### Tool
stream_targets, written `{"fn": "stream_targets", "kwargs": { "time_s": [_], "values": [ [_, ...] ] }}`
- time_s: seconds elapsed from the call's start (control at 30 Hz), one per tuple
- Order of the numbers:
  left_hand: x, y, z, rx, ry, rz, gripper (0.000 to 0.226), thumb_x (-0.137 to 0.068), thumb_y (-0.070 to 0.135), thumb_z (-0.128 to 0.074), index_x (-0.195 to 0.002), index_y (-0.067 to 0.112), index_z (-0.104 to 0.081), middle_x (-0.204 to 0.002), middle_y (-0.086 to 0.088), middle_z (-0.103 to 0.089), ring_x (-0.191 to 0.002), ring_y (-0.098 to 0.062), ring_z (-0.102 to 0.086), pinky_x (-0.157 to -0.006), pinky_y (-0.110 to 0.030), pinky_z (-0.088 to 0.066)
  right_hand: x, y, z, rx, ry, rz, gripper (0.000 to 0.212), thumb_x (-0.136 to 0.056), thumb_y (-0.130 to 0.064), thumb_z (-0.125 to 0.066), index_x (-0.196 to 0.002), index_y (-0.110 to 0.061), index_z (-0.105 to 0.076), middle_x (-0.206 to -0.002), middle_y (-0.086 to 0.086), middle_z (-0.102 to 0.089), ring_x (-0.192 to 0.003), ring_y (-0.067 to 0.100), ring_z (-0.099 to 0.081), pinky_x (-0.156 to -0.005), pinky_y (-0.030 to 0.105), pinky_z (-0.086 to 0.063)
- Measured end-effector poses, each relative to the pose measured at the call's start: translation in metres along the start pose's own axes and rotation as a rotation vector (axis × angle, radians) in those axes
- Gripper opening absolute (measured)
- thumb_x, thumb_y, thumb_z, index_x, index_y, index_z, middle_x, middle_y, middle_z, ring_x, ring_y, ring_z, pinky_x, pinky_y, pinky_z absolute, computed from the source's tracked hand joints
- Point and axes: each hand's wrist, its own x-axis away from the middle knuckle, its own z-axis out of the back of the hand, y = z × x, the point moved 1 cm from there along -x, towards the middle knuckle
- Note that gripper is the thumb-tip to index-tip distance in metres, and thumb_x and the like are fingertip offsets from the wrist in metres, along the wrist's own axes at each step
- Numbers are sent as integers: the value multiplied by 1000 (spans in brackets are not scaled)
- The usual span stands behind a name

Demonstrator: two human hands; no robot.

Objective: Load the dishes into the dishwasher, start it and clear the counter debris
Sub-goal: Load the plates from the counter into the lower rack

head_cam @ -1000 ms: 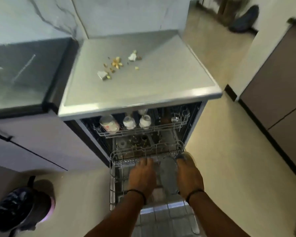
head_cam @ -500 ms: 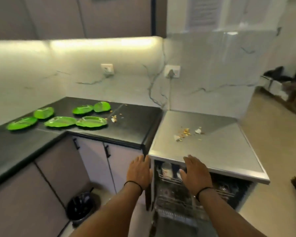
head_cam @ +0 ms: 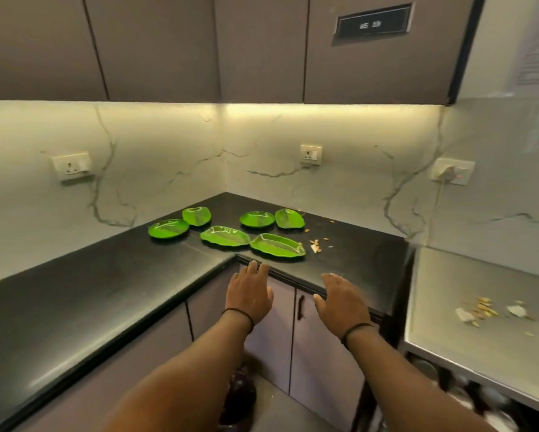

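- Left hand point(head_cam: 249, 296), lower centre of frame: fingers straight and spread wide, holding nothing, fingertips at the edge of the black counter point(head_cam: 106, 285).
- Right hand point(head_cam: 343, 299), just right of it: fingers straight and relaxed, likewise holding nothing, raised over the counter's front edge.
- Six green leaf-shaped plates point(head_cam: 224, 236), centre of frame: lying flat on the black counter near its inner corner, well apart from both hands.
- Counter debris point(head_cam: 315, 244), just right of the nearest plate: pale scraps and crumbs scattered on the black surface.
- Second debris patch point(head_cam: 483, 311), right of frame: yellow and white bits on the grey dishwasher top point(head_cam: 449, 294).
- Dishwasher interior point(head_cam: 467, 388), lower right corner: dark opening under the grey top, contents blurred.
- Bin point(head_cam: 240, 397), bottom centre: dark, on the floor between the forearms.
- Three wall sockets point(head_cam: 72, 166), mid frame on the marble backsplash; rightmost with a plug inserted.
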Motion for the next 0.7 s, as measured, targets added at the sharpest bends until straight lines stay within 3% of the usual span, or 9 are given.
{"fn": "stream_targets", "kwargs": {
  "time_s": [0.33, 0.53, 0.7],
  "values": [
    [-80, -195, 30, 1, 71, 119, 54, -85, 31, -62, -134, 13, -47, -127, -9, -53, -115, -28, -53, -95, -36, -42, -141, -162, -60, -56, -14, 104, 49, -89, -40, -57, -131, -15, -51, -130, 7, -57, -119, 27, -52, -101, 38, -42],
    [-113, -231, 9, -6, 32, 142, 55, -87, 34, -61, -136, 14, -45, -129, -9, -53, -116, -27, -52, -96, -35, -41, -182, -183, -91, -69, -21, 84, 52, -90, -40, -57, -136, -16, -47, -134, 6, -55, -122, 26, -51, -103, 36, -39],
    [-166, -241, -28, -29, -9, 121, 54, -86, 31, -61, -135, 12, -47, -127, -9, -55, -112, -28, -54, -93, -35, -43, -238, -154, -131, -41, -87, 0, 53, -89, -39, -58, -136, -15, -46, -134, 8, -54, -121, 28, -51, -101, 38, -40]
  ]
}}
